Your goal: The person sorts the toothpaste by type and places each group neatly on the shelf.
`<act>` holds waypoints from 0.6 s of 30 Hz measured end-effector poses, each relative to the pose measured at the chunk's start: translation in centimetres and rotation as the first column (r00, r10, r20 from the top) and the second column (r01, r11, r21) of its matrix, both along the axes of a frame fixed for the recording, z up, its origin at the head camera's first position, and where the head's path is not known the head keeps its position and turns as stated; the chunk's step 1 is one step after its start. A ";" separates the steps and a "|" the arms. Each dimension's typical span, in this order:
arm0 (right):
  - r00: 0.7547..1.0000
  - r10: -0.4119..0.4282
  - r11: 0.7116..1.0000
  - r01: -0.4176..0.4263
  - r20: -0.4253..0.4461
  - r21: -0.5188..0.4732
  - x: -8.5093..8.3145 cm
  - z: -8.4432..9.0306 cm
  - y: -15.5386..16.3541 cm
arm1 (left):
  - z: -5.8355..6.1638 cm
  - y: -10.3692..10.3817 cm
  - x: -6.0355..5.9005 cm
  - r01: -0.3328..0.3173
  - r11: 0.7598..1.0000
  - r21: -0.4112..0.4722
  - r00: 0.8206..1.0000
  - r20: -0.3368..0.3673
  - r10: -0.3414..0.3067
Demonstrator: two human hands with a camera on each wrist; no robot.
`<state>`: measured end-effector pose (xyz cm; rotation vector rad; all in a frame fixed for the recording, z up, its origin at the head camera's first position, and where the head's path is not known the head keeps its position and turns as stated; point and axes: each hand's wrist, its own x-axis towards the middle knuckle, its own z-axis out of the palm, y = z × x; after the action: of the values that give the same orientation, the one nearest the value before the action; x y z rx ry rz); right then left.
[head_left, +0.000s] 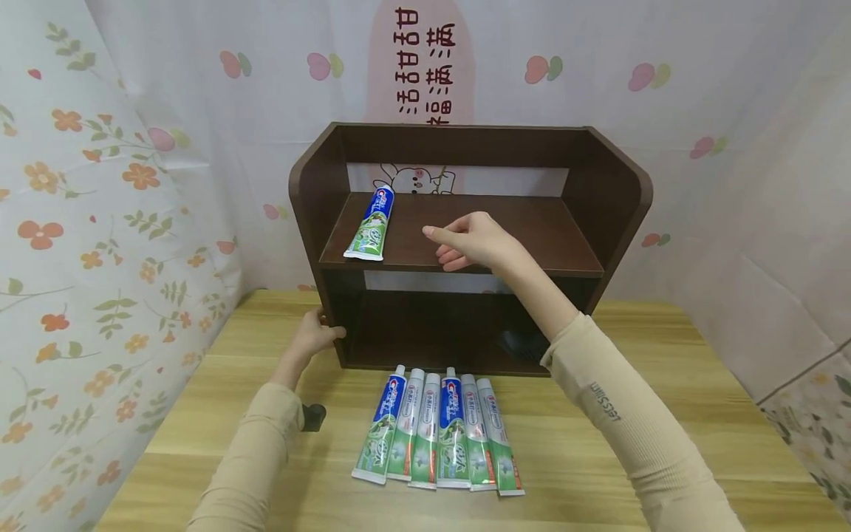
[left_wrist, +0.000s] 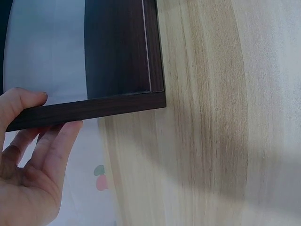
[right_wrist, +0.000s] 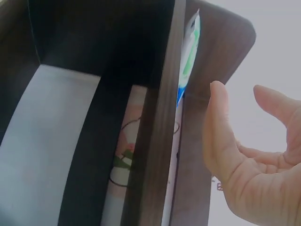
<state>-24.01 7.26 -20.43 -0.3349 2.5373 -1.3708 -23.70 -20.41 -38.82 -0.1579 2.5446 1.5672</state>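
A dark brown two-tier shelf (head_left: 465, 142) stands on the wooden table. My left hand (head_left: 312, 338) grips its left side panel near the lower tier, thumb inside and fingers outside, as the left wrist view shows at the panel edge (left_wrist: 101, 107). On the left of the upper tier lies a blue and green toothpaste tube (head_left: 371, 227), cap toward the back. Right of that tube, my right hand (head_left: 477, 240) hovers before the upper tier with loosely bent fingers and nothing in them; the right wrist view shows thumb and fingers (right_wrist: 220, 129) apart.
Several toothpaste tubes lie side by side in front of the shelf, caps toward it: blue and green ones (head_left: 453, 432) among white and green ones (head_left: 500, 436). A small black object (head_left: 313, 417) is beside the left forearm. Patterned cloth (head_left: 266, 89) hangs behind and at the sides.
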 end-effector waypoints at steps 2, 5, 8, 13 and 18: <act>0.999 0.033 0.999 -0.033 -0.013 0.015 1.0 -0.6 0.5 | 0.0 0.1 0.0 -0.001 1.000 -0.001 1.000 0.004 0.001; 0.996 0.089 0.996 -0.088 -0.013 0.029 2.3 -1.9 1.2 | 0.1 0.2 0.1 0.000 1.000 -0.003 1.000 0.002 0.000; 0.992 0.127 0.991 -0.127 0.021 0.032 3.2 -4.0 2.1 | 0.2 0.2 0.1 -0.005 1.000 0.001 1.000 0.000 0.005; 0.988 0.118 0.992 -0.121 0.098 0.024 3.6 -8.6 4.1 | 0.4 0.1 0.1 -0.006 1.000 0.004 1.000 -0.001 0.006; 0.979 0.094 0.995 -0.098 0.180 0.014 3.7 -12.9 6.1 | 0.2 0.0 0.0 0.002 1.000 0.003 1.000 0.015 -0.002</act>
<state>-20.34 13.38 -33.35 -0.3097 2.3566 -1.2754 -23.67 -20.37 -38.61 -0.1656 2.5301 1.5631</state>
